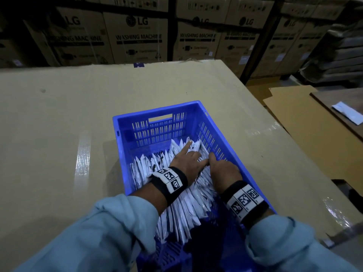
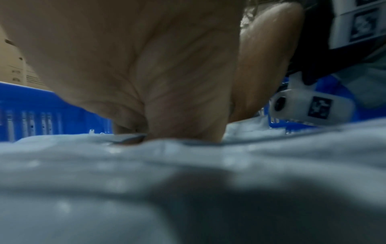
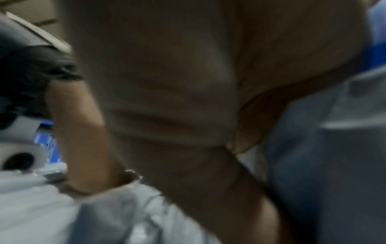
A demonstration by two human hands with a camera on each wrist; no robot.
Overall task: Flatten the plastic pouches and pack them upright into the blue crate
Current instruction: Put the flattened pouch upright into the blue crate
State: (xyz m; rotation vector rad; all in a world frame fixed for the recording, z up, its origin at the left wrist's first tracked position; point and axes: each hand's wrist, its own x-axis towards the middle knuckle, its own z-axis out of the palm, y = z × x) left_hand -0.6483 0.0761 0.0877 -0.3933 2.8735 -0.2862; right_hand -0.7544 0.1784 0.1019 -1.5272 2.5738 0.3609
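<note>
A blue slotted crate [image 1: 125, 126] sits on a cardboard-covered table. White plastic pouches [image 1: 145, 169] stand upright in packed rows in its near and middle part; the far end shows bare floor. My left hand [image 1: 188, 160] lies on the pouch tops at the right side, index finger stretched forward, the other fingers curled over the pouches. My right hand [image 1: 224, 169] is beside it against the right wall, fingers pushed down among the pouches, thumb touching the left thumb. In the left wrist view the left hand's palm [image 2: 146, 66] sinks into the pouches [image 2: 104, 165]. The right wrist view is blurred: my right hand [image 3: 177, 82], pouches [image 3: 41, 206].
The cardboard tabletop [image 1: 59, 114] spreads left and beyond the crate. Stacked washing-machine cartons [image 1: 137, 36] line the back. At the right lie flat cardboard sheets [image 1: 294, 114] and a second table with a white packet [image 1: 347, 112].
</note>
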